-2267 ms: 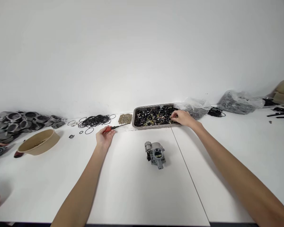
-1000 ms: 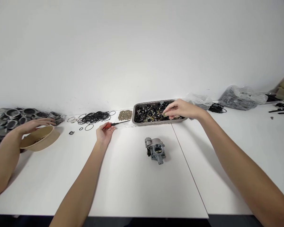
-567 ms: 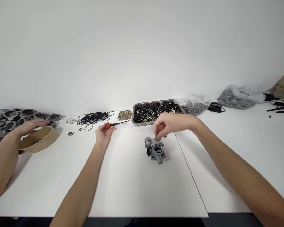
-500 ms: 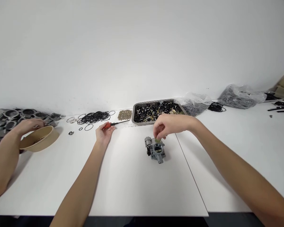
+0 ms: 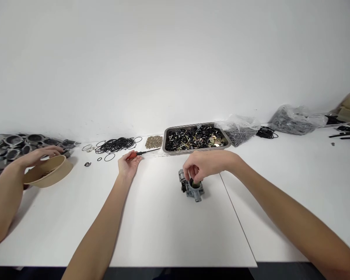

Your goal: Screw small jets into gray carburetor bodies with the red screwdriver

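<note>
My left hand (image 5: 128,165) holds a screwdriver (image 5: 132,155) by its red-and-black handle, the shaft pointing right along the table. A grey metal carburetor (image 5: 197,194) sits on the white table, its round bore facing up. Over it, my right hand (image 5: 195,167) pinches a small brass-coloured throttle plate (image 5: 196,184), which dips into the bore. My fingers hide part of the plate and the carburetor's upper side.
Behind stands a metal tray (image 5: 164,146) of mixed small parts, beside brass screws (image 5: 154,142) and black rubber rings (image 5: 116,145). At left, another person's hand (image 5: 36,156) reaches over a beige bowl (image 5: 61,171), near piled metal castings (image 5: 13,147). Plastic bags (image 5: 239,130) lie back right.
My right hand has come down and slightly left, bringing the throttle plate from above the carburetor's far edge into its bore. The left hand keeps still with the screwdriver.
</note>
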`<state>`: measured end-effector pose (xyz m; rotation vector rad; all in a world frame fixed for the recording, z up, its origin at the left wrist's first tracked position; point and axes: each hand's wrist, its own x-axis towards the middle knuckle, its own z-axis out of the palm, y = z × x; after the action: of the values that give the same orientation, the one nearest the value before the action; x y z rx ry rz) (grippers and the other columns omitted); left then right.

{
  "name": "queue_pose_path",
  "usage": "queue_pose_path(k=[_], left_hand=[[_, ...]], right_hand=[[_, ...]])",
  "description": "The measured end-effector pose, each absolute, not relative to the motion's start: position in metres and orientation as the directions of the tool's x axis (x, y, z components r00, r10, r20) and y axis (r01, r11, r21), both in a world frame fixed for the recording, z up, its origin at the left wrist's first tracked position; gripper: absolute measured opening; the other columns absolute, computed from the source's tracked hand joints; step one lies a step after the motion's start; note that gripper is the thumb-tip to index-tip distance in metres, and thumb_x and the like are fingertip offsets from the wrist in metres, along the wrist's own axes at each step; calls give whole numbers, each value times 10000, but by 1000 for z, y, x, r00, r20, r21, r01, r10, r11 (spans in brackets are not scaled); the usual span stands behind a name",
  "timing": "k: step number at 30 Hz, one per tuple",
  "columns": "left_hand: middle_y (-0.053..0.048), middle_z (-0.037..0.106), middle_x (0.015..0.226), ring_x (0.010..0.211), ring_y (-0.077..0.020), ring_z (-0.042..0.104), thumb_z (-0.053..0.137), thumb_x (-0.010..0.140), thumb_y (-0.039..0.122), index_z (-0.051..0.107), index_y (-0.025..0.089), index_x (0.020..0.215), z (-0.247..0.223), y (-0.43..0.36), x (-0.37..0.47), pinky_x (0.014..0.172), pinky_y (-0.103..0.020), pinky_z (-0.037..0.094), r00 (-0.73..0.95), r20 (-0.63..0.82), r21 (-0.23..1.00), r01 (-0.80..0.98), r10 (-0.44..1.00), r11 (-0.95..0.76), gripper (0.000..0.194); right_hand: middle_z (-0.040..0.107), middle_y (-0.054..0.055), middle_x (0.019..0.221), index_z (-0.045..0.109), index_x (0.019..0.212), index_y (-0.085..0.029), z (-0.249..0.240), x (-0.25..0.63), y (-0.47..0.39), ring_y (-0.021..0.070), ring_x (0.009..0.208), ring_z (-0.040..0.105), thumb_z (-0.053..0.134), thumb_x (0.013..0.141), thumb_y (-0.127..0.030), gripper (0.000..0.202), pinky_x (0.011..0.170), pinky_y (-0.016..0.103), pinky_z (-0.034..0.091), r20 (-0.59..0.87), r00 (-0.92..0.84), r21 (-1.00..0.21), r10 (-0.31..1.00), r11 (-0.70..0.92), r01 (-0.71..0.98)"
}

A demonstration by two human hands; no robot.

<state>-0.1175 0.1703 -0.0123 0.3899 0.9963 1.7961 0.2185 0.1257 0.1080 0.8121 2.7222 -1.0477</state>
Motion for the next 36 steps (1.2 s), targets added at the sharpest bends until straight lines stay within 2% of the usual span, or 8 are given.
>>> queue_pose_path(k=[5, 12, 21, 26, 32, 36], left_hand=[[-79, 625, 648, 561, -169, 587, 547, 719, 80, 624, 81, 736, -13, 170, -118, 579, -342, 569, -436, -170, 773, -616, 884, -155, 80], [-86, 634, 661, 553, -169, 589, 539, 720, 74, 625, 77, 735, -11, 170, -117, 571, -341, 566, -432, -170, 773, -616, 886, -152, 88], [-80, 621, 632, 556, -169, 583, 543, 719, 76, 632, 82, 731, -11, 170, -117, 575, -339, 567, -426, -168, 774, -616, 889, -149, 90], [-82, 620, 632, 557, -173, 583, 543, 717, 76, 634, 80, 734, -12, 170, -118, 580, -347, 568, -430, -169, 776, -613, 887, -149, 93], [-80, 617, 637, 564, -176, 587, 548, 716, 81, 631, 83, 746, -13, 170, -119, 585, -352, 568, -428, -169, 777, -612, 888, -147, 88], [-88, 633, 672, 567, -170, 586, 543, 721, 79, 627, 87, 757, -13, 169, -120, 592, -354, 575, -420, -170, 776, -614, 891, -142, 92]], right_hand=[[718, 10, 822, 694, 1019, -171, 108, 218, 122, 142, 734, 628, 667, 727, -129, 296, 557, 229, 403, -288, -854, -607, 433, 607, 513], [697, 2, 791, 669, 1038, -161, 103, 214, 122, 140, 728, 616, 674, 711, -115, 331, 556, 234, 398, -227, -872, -615, 433, 631, 473], [639, -19, 733, 654, 1079, -169, 101, 212, 121, 131, 691, 582, 651, 706, -101, 379, 541, 231, 364, -278, -866, -620, 416, 610, 493], [572, -33, 755, 599, 1202, -212, 97, 211, 124, 126, 689, 542, 672, 702, -110, 516, 563, 231, 351, -248, -876, -617, 414, 630, 472], [585, -12, 884, 582, 1199, -250, 93, 212, 131, 144, 768, 553, 743, 704, -246, 520, 583, 237, 379, -375, -801, -597, 466, 539, 594], [606, -7, 883, 568, 1220, -253, 92, 213, 132, 145, 749, 564, 729, 713, -233, 532, 581, 244, 385, -389, -800, -603, 456, 531, 596]])
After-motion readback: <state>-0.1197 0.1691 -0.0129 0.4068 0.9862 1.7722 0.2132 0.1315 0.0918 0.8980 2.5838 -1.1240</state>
